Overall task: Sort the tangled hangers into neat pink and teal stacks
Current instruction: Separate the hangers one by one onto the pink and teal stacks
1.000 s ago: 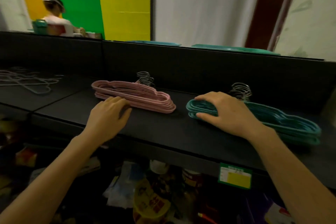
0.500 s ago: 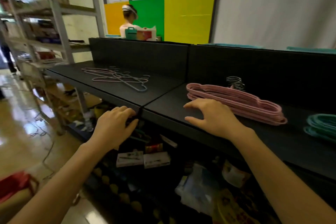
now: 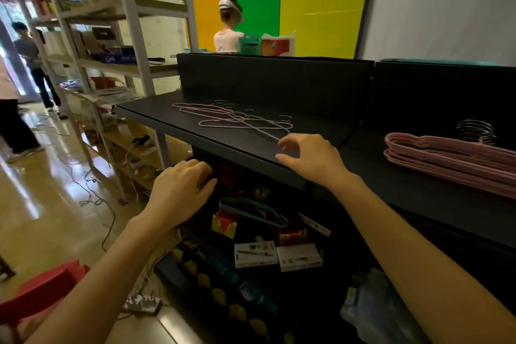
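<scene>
A second ago both hands rested on the finished piles, and since then the view has swung left. The teal stack has left the frame, and the pink stack (image 3: 446, 165) now sits at the 3 o'clock edge, hooks bunched at its back.

The right hand (image 3: 312, 160) has travelled to the front edge of the neighbouring black shelf (image 3: 167, 117). Its fingers and thumb are spread and curved, gripping nothing, and its fingertips are just short of the tangled hangers (image 3: 231, 119) at 12 o'clock. The left hand (image 3: 178, 193) hangs below that shelf edge at 9 o'clock of the right one, loosely curled and empty.

I judge the sorting unfinished: a thin knot, mostly pink with one greyish-teal piece, is the next target. A stray teal hanger (image 3: 252, 211) also lies on the lower shelf at 6 o'clock.

The print on the white boxes (image 3: 255, 254) below and on the blue box (image 3: 114, 58) at 10 o'clock is too blurred to read.
</scene>
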`<state>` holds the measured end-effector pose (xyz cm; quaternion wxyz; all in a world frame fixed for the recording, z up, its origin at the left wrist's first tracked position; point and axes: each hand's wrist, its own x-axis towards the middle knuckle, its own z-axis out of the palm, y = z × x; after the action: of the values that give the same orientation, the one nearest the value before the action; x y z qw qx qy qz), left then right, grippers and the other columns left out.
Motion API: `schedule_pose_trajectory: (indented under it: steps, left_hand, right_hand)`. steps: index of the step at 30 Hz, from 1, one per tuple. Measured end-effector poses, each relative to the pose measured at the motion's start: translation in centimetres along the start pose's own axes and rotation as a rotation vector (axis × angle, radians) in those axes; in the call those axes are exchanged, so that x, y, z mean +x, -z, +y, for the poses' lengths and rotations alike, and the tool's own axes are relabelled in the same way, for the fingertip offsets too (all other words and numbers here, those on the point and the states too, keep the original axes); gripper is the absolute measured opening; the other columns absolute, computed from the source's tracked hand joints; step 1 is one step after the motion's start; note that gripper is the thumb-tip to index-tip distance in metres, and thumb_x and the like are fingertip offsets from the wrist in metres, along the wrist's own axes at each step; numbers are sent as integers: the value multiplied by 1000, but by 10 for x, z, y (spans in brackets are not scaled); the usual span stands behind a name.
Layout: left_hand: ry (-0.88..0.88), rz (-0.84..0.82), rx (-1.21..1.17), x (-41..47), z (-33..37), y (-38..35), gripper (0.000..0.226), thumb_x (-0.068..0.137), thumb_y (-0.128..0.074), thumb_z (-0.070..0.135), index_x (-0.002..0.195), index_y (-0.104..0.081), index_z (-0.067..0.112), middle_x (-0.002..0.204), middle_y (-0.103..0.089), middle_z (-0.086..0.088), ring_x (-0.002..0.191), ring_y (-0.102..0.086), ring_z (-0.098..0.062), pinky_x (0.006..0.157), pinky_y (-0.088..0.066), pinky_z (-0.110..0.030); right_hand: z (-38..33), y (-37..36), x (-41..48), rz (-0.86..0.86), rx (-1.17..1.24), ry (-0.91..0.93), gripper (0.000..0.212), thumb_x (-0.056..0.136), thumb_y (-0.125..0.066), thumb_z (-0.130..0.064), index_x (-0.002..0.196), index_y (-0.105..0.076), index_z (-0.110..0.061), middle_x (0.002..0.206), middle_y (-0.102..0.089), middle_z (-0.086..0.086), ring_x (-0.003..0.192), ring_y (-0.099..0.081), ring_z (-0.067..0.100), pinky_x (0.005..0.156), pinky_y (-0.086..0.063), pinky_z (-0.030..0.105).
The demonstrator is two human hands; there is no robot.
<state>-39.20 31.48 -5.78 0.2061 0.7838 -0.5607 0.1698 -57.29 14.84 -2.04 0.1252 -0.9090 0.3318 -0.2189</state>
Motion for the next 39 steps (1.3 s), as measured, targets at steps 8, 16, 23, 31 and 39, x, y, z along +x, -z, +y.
schedule_pose_trajectory:
  steps: [8,16,23,31,39]
  left_hand:
    - [-12,17,-58,58,-54,-36,33,89,-51,37,114,-60,17,110,-62,0,103,-57,-20,80,-45,-34]
    - [-47,-30,-127,146,-120,-75,30,89,-50,38,114,-57,21,109,-59,3,98,-55,-13,77,-47,-26]
    - [-54,48,-270,210,-146,-109,25,88,-55,30,110,-60,19,108,-60,1,100,-54,-14,84,-46,-30]
    - [-64,-22,-303,269,-211,-136,30,86,-57,25,115,-56,16,119,-56,-4,114,-48,-19,96,-39,-35]
    - [-54,-207,-229,343,-299,-161,62,87,-48,48,139,-34,16,147,-33,-6,137,-27,-23,112,-20,-42]
  right_hand:
    - [6,-41,94,-30,-134,-173,59,81,-59,-55,127,-50,-18,119,-58,2,103,-57,19,84,-51,38]
    - [37,-61,165,-237,-421,-442,92,68,-44,-82,124,-52,-9,133,-45,15,120,-44,29,87,-44,38]
    - [34,-74,172,-139,-452,-450,80,75,-43,-75,127,-47,-14,123,-48,8,97,-51,17,71,-46,28]
    - [16,-58,174,39,-416,-454,76,80,-45,-61,143,-29,-20,138,-35,1,92,-43,5,72,-44,24]
    - [-17,-82,205,145,-360,-527,99,57,-36,-66,143,-32,-16,141,-36,5,113,-49,19,85,-47,35]
